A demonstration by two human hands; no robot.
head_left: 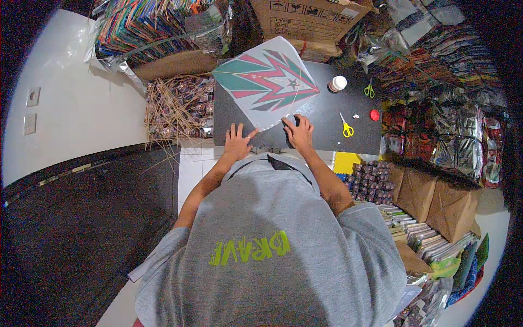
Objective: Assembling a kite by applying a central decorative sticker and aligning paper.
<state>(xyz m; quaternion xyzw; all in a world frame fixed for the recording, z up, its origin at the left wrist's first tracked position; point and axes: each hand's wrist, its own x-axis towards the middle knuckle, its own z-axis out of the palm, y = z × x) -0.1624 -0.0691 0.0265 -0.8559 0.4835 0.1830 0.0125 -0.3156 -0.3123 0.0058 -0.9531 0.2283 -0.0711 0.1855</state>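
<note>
A diamond-shaped paper kite [267, 82], white with green, red and black zigzag stripes, lies flat on a black table [327, 111]. My left hand [238, 140] rests with fingers spread at the kite's near left edge, on the table's front rim. My right hand [298, 131] presses down at the kite's near corner, fingers curled over a small dark object; what it is cannot be told. My grey shirt fills the lower part of the view.
On the table stand a small white glue bottle [338, 83], green scissors [369, 89], yellow scissors [346, 126] and a red cap [374, 115]. Thin bamboo sticks [171, 111] lie left. Stacked kites [147, 24], a cardboard box [308, 19] and wrapped bundles [463, 136] surround it.
</note>
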